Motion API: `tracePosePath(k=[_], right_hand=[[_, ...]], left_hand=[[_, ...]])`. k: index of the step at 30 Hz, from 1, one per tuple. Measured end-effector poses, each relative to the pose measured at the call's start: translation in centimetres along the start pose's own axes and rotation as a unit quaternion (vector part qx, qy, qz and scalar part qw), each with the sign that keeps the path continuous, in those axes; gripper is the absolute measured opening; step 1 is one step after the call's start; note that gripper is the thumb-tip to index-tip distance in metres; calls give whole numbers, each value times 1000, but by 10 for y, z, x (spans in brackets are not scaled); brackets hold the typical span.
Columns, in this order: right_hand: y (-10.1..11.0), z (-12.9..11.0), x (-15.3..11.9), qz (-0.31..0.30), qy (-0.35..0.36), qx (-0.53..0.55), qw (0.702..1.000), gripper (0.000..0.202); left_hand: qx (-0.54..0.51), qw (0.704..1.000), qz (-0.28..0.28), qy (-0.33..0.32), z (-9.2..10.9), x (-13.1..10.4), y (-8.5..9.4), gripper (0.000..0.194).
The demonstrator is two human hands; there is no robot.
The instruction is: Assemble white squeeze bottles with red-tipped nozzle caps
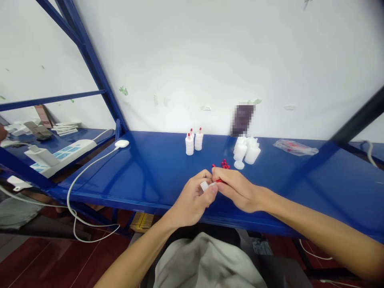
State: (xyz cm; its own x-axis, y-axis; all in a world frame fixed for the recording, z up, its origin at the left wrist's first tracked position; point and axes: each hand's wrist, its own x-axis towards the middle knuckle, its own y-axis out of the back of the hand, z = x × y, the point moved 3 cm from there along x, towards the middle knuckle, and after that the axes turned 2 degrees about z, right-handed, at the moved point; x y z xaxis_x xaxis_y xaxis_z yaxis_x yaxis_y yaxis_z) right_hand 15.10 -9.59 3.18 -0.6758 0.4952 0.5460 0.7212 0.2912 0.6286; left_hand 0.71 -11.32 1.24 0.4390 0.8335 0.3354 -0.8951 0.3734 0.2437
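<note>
In front of me, at the near edge of the blue table, my two hands meet. My left hand (192, 202) is closed round a small white nozzle cap (204, 185), its spout pointing right. My right hand (240, 190) pinches a small red tip cap (219, 181) at the end of that spout; the fingers partly hide where the two pieces join. Just beyond my right hand lies a small pile of red tip caps (225, 164). Farther back stand three white squeeze bottles (189, 146) with red tips.
White bottles (252, 155) without red tips cluster at the back right, a round white piece (239, 165) before them. A clear plastic bag (295, 147) with red contents lies farther right. A white cable (87, 164) crosses the blue table's (144, 172) left side. A power strip (67, 154) sits beyond.
</note>
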Motion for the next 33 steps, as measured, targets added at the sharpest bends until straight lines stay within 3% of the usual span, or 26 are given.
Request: tracePosePath(k=[2,5,7,10,13,16,20,24,28,33], right_hand=[[-1,1,-1,-7,-28,41,999,29],[7,11,-2,56,-100,140,984,38],[18,21,-2,86,-126,124,980,39],[27,35,-2,-17,-133,-123,983,33],[28,45,-3,-131,-126,-344,921,21],[26,46,-3,-160,-130,-416,886,19],[28,39,-1,-125,-136,-380,906,26],[27,37,0,-103,-137,-322,931,28],[23,43,-1,-106,-150,-355,917,24],[24,47,-3,-114,-159,-368,909,22]], left_hand=[[21,1000,-3,-21,1,-1,1,48],[122,989,34,-71,4,-1,10,37],[195,973,72,-99,7,-1,20,31],[226,965,85,-104,5,0,33,31],[210,972,66,-88,-2,2,36,32],[188,977,53,-85,-9,5,31,35],[199,977,24,-76,-15,8,23,34],[219,975,3,-24,-19,8,18,35],[210,977,19,15,-22,9,19,32],[211,977,27,19,-21,9,19,33]])
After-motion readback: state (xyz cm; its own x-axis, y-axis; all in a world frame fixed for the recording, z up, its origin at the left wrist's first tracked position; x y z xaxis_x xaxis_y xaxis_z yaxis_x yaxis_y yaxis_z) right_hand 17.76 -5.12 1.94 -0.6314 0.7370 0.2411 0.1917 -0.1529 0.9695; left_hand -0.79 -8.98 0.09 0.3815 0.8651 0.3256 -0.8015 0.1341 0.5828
